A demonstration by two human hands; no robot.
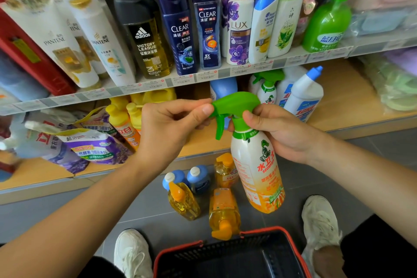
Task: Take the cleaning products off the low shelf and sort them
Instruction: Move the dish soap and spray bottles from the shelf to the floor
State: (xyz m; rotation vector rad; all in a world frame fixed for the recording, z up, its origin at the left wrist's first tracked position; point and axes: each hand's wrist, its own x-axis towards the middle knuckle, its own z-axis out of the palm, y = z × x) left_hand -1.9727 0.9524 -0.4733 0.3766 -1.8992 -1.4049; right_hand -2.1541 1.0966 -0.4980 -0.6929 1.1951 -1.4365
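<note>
I hold a white and orange spray bottle (pixel 257 171) with a green trigger head in front of the low shelf (pixel 203 142). My right hand (pixel 277 133) grips its neck. My left hand (pixel 173 124) pinches the green nozzle between thumb and fingers. On the grey floor below stand three yellow pump bottles (pixel 184 201) (pixel 224 212) (pixel 225 168) and two blue-capped bottles (pixel 199 177) (pixel 173 178). The low shelf still carries purple refill pouches (pixel 94 146), yellow bottles (pixel 123 122), a second green spray bottle (pixel 268 90) and a white bottle with a blue cap (pixel 304 95).
A black basket with a red rim (pixel 225 255) sits on the floor between two white shoes (pixel 132 253) (pixel 320 221). The upper shelf (pixel 203 77) holds shampoo and body wash bottles. Folded towels (pixel 392 83) fill the right side.
</note>
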